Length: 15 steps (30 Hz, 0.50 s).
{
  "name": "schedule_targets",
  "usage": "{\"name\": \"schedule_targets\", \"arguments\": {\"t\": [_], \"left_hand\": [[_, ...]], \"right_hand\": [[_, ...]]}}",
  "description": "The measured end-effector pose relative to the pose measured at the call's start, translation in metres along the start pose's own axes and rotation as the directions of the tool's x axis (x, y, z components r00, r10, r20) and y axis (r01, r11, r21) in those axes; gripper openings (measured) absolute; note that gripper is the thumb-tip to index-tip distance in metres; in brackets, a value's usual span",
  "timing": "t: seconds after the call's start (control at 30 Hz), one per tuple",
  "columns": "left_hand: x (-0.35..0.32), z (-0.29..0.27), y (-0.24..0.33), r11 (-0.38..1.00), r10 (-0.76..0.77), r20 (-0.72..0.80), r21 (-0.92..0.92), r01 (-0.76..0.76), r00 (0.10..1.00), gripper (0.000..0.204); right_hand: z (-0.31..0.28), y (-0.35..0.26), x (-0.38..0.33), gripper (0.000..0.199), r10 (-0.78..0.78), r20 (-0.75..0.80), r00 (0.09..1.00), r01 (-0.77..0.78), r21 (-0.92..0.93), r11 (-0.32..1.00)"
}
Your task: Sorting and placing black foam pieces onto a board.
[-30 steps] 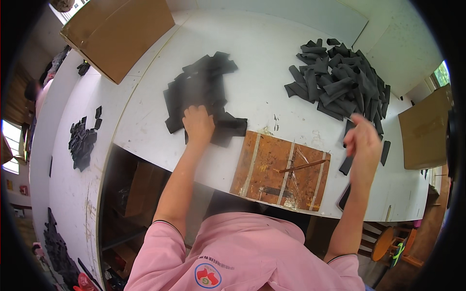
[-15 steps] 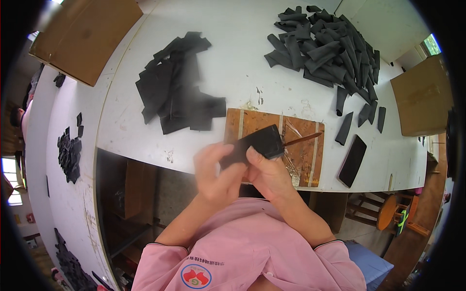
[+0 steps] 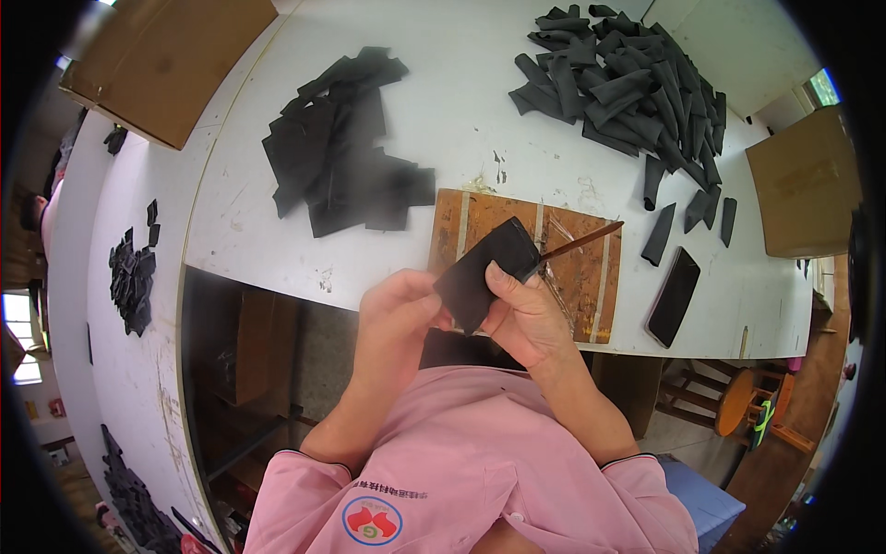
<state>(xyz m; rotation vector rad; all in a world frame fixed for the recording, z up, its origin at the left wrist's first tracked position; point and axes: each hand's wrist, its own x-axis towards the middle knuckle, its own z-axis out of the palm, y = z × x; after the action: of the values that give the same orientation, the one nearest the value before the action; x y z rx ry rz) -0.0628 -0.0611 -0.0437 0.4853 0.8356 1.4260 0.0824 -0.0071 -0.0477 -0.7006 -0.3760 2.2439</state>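
A flat black fabric piece (image 3: pixel 487 274) is held tilted above the near part of a brown wooden board (image 3: pixel 591 309). My left hand (image 3: pixel 399 309) is closed, its thumb and fingers pinching the piece's left edge. From the right, my right hand (image 3: pixel 526 309) grips the same piece, its thumb lying on top and the other fingers partly hidden beneath. A thin brown pointed stick (image 3: pixel 583 238) juts out past the piece's right edge. Where its other end rests is hidden, so I cannot tell whether my right hand holds it too.
Flat black pieces (image 3: pixel 323 157) lie stacked at the left, and a heap of narrow black fabric tubes (image 3: pixel 637 88) at the far right. A phone (image 3: pixel 674 297) rests right of the board. Cardboard boxes (image 3: pixel 166 65) stand at both sides. A wooden stool (image 3: pixel 734 403) is below the right edge.
The black piece has turned more upright, its lower corner now showing between my hands. My left hand has shifted from over the piece to its left edge. The stick slants up more steeply.
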Motion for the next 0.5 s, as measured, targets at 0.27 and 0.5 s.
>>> {"name": "schedule_targets", "arguments": {"t": [0.27, 0.5], "left_hand": [[-0.006, 0.009, 0.0, 0.97, 0.123, -0.071, 0.221, -0.105, 0.99, 0.011], [-0.006, 0.009, -0.012, 0.654, 0.375, -0.099, 0.733, -0.187, 0.922, 0.004]], "right_hand": [[-0.005, 0.005, 0.001, 0.024, -0.099, -0.023, 0.995, 0.092, -0.204, 0.975], [-0.001, -0.008, -0.032, 0.032, -0.387, 0.196, 0.901, 0.145, -0.977, -0.155]]}}
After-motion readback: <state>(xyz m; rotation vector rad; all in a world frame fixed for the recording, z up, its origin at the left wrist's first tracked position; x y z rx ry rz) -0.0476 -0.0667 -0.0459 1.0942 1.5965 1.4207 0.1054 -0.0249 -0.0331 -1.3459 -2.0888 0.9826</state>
